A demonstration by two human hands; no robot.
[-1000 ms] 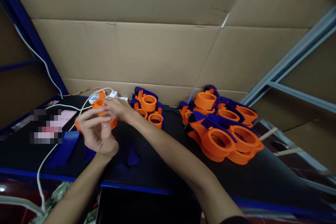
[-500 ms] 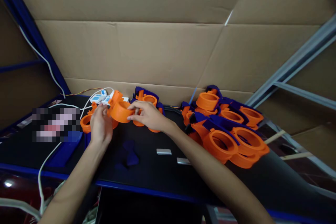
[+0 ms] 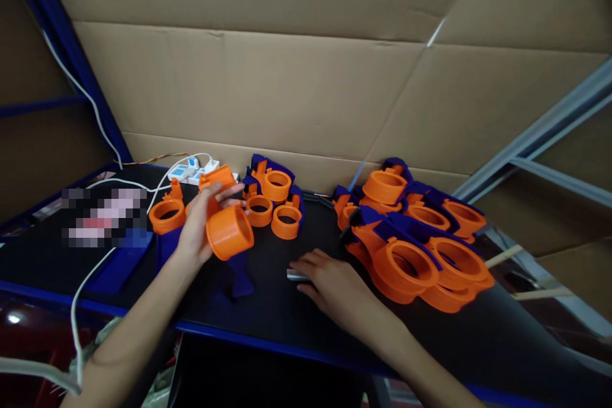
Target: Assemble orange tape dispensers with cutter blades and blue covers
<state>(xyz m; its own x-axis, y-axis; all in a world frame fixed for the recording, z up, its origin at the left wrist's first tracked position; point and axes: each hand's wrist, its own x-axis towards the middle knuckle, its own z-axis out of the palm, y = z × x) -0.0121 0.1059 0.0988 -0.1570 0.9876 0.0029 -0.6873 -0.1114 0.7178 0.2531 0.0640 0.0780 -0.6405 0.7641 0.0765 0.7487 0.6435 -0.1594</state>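
Observation:
My left hand [image 3: 198, 222] is closed round an orange plastic tape-dispenser frame [image 3: 230, 233], held above the black tabletop. Its wide ring is tilted toward me, and a flatter arm rises behind my fingers. My right hand [image 3: 329, 280] is low over the table, fingers and thumb closing on a small silvery metal strip [image 3: 297, 275], whose left end shows past the fingertips. Between the hands lie small dark-blue plastic pieces [image 3: 241, 282]. Another orange ring frame [image 3: 166, 217] stands just left of my left hand.
Blue-and-orange dispensers are grouped at the back middle [image 3: 287, 220] and piled at the right [image 3: 411, 268]. White power strips [image 3: 184, 172] with cables lie at the back left. Long blue pieces [image 3: 112, 274] rest on the left side. A cardboard wall [image 3: 287, 89] closes off the back.
My right hand has let go of the orange frame and moved down and right to the metal strip. My left hand now holds the frame alone, turned and lowered toward me.

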